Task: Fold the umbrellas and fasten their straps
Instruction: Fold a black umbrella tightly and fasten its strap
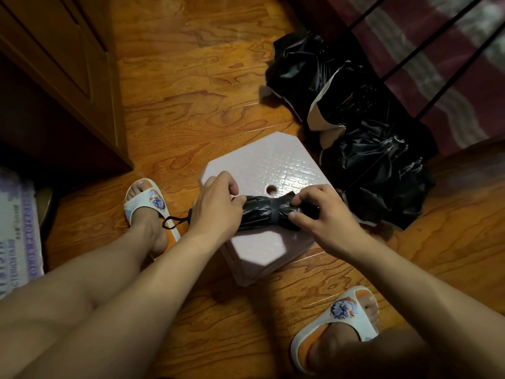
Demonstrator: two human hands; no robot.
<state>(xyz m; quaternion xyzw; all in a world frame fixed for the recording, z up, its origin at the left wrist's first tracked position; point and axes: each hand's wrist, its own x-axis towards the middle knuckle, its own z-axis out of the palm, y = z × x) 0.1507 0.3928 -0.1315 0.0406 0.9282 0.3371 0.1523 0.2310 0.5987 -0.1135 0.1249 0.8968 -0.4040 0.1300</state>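
The left hand (pixel 218 203) grips one end of the folded umbrella (pixel 262 214) on the pink stool (pixel 273 165); the right hand's fingers (pixel 300 217) pinch beside its strap (pixel 274 212). If this pinch slips, the strap may loosen. Unfolded umbrellas (pixel 369 160) lie on the floor.

The folded umbrella (pixel 262 213) at the centre is glossy black, banded by a matt black strap (pixel 274 212). Under it sits a pale pink stool (pixel 262 162) — its top embossed with rows of short raised dashes. At two o'clock lie loose umbrellas (pixel 363 138), black with a cream underside showing. The floor (pixel 191 86) is orange-brown wood with swirling grain. The slippers (pixel 144 201) — at nine and five o'clock — are white with orange soles and a blue-and-orange print.
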